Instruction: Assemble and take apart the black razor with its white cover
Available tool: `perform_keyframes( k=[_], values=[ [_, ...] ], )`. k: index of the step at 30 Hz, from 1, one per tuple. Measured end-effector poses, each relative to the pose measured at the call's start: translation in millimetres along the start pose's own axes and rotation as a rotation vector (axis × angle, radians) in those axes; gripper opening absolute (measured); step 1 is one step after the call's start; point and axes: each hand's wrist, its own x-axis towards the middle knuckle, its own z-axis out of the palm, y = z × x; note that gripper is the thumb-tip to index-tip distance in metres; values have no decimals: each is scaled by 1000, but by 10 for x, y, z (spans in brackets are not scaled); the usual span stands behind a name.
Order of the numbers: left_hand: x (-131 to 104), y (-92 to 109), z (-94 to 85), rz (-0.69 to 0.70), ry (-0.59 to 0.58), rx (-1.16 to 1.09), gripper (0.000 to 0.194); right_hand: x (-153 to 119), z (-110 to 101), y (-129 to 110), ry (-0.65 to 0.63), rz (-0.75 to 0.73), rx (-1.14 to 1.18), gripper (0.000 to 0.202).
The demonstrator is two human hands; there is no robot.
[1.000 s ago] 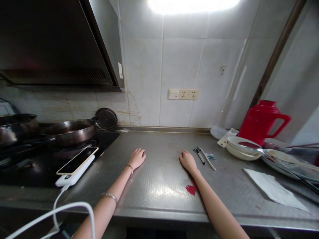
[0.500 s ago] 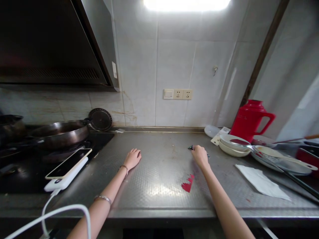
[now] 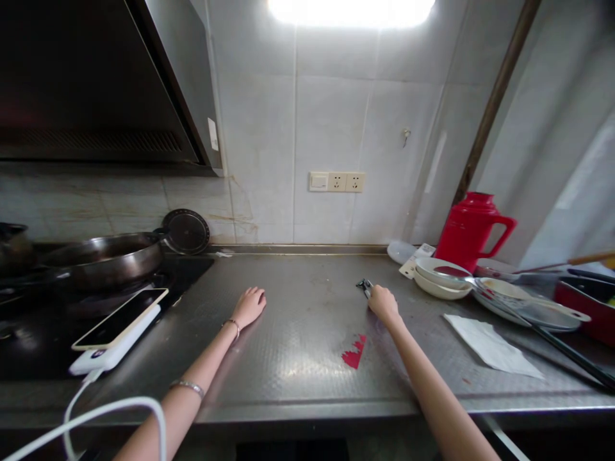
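On the steel counter [image 3: 298, 282] my left hand [image 3: 250, 307] rests palm down, its fingers loosely laid together and nothing visible in them. My right hand [image 3: 383, 302] is closed around the handle of a small metal tool with a crosswise head [image 3: 365, 287], which looks like a Y-shaped peeler. The head points away to the left, low over the counter. Whether it touches the surface I cannot tell. A jagged piece of red film or paper [image 3: 354, 354] lies flat between my hands, closer to the front edge.
At left, a phone [image 3: 120, 320] lies on a white power bank with a cable, beside a steel pan [image 3: 108, 262] on the stove. To the right are a red thermos jug [image 3: 468, 230], stacked white bowls [image 3: 439, 287], plates with utensils, and a white napkin [image 3: 490, 346].
The metal tool shows more of its head and silver handle past my right fingers now, turned slightly. My left hand stays on the counter. The whole view has shifted slightly to the right.
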Motion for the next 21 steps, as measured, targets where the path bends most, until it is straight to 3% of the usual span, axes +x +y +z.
perform_keyframes(
  k=[6, 10, 13, 17, 21],
  values=[
    [114, 254, -64, 31, 61, -171, 27, 4, 27, 14, 17, -4, 15, 30],
    [237, 631, -88, 85, 108, -430, 22, -22, -11, -60, 85, -48, 60, 27],
    [334, 988, -81, 85, 40, -671, 20, -85, -99, -231, 112, -100, 103, 25],
    [442, 1429, -28, -54, -65, -923, 28, -258, -215, -561, 162, -190, 172, 25],
    [499, 1679, 10, -214, -139, -1079, 40, -478, -258, -837, 208, -268, 194, 23]
  ],
)
